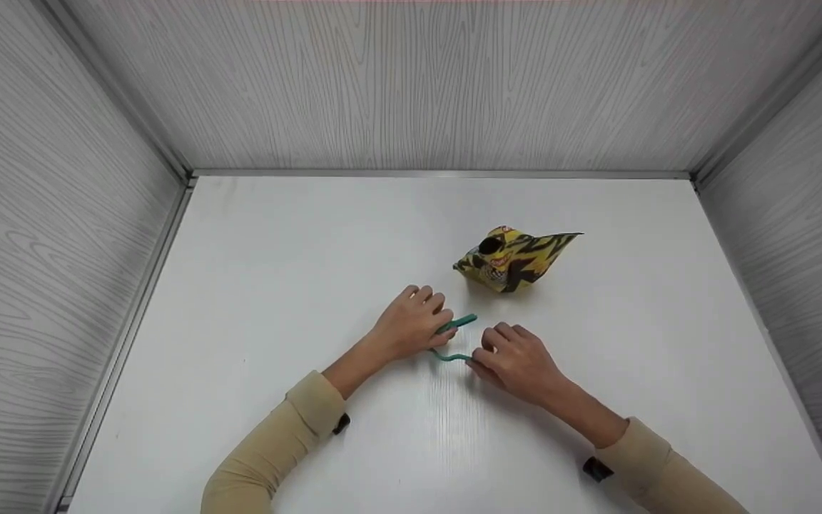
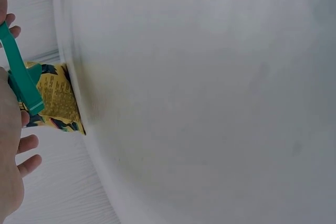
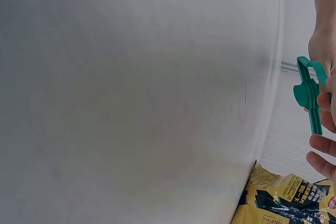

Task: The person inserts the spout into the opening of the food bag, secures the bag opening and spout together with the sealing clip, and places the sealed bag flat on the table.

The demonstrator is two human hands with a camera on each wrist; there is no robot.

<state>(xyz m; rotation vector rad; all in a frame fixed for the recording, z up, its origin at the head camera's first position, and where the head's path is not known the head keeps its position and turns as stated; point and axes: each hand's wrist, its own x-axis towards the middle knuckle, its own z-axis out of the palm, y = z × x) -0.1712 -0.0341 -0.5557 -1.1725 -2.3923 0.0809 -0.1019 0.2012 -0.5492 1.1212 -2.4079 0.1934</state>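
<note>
A green hinged bag clip [image 1: 462,321] is between the two hands, its two arms spread apart. My left hand [image 1: 411,325] grips it with curled fingers near the hinged side. With thumb and fingertips, my right hand [image 1: 521,364] pinches the end of the thin arm. In the right wrist view a round knob or cap shows on the clip's thicker bar [image 3: 314,114]. Just beyond the hands stands a yellow and black snack bag [image 1: 518,260], its top crumpled and a pointed corner sticking out to the right. The left wrist view shows the clip [image 2: 21,72] overlapping the bag [image 2: 58,95].
The white tabletop [image 1: 297,243] carries the bag and both forearms. Grey wood-grain panels [image 1: 411,86] enclose it at the back and on both sides, with metal strips along the edges.
</note>
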